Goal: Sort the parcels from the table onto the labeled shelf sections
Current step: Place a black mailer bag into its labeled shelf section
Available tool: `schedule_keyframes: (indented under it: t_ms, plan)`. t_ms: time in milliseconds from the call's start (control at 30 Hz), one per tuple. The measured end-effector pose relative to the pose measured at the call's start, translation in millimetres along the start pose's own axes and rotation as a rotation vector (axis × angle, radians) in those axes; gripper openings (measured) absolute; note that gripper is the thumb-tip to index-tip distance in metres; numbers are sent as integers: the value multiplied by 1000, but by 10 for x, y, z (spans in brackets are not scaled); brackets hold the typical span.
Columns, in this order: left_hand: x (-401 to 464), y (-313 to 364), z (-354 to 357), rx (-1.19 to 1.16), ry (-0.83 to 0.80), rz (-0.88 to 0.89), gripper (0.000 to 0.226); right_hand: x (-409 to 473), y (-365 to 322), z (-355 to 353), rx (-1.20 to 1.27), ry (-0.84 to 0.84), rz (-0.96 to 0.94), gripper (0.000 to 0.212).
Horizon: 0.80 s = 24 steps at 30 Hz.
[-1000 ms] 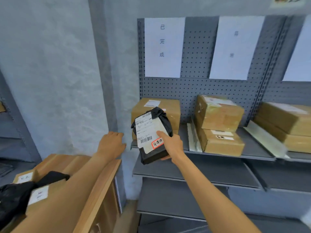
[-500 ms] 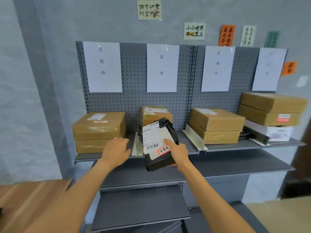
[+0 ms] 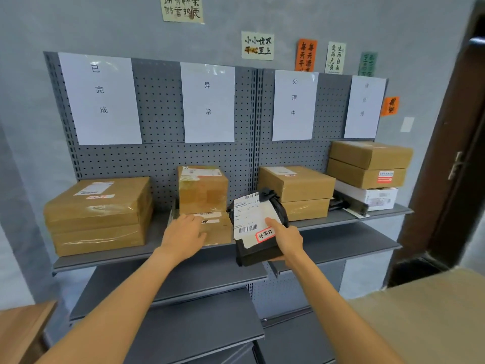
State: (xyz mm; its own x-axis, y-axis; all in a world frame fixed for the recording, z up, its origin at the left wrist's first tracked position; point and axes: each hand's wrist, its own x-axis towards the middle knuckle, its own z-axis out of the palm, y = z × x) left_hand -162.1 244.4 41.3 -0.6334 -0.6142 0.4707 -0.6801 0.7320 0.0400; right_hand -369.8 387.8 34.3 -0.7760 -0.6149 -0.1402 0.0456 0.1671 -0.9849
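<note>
My right hand [image 3: 284,239] grips a black bagged parcel [image 3: 258,245] with a white shipping label and a red-bordered sticker, held upright in front of the top shelf [image 3: 341,219]. My left hand [image 3: 183,236] reaches forward with fingers relaxed, in front of a flat cardboard box [image 3: 220,229] on the shelf's second section. A taller box [image 3: 202,189] stands on that flat box. Four white paper labels hang on the pegboard [image 3: 160,111] above the sections.
Stacked flat boxes [image 3: 99,214] fill the left section, two boxes [image 3: 296,190] the third, and brown and white boxes [image 3: 367,166] the right end. Lower grey shelves [image 3: 199,327] jut out below. A wooden table corner [image 3: 21,329] is at lower left; a dark door [image 3: 451,158] at right.
My view has swung right along the shelf, away from the table. The parcel in my right hand moved from the left section to beside the second. My left hand came up to the flat box.
</note>
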Motion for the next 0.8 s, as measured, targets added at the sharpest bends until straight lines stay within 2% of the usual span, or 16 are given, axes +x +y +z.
schedule_keyframes:
  t_ms: [133, 433, 800]
  plan:
    - [212, 9, 258, -12, -47, -12, 36, 273, 60, -29, 0, 41, 28, 57]
    - [895, -140, 939, -130, -113, -4, 45, 1196, 55, 155, 22, 42, 65, 44]
    - [1228, -331, 1514, -216, -144, 79, 48, 2151, 151, 640, -4, -14, 130, 46]
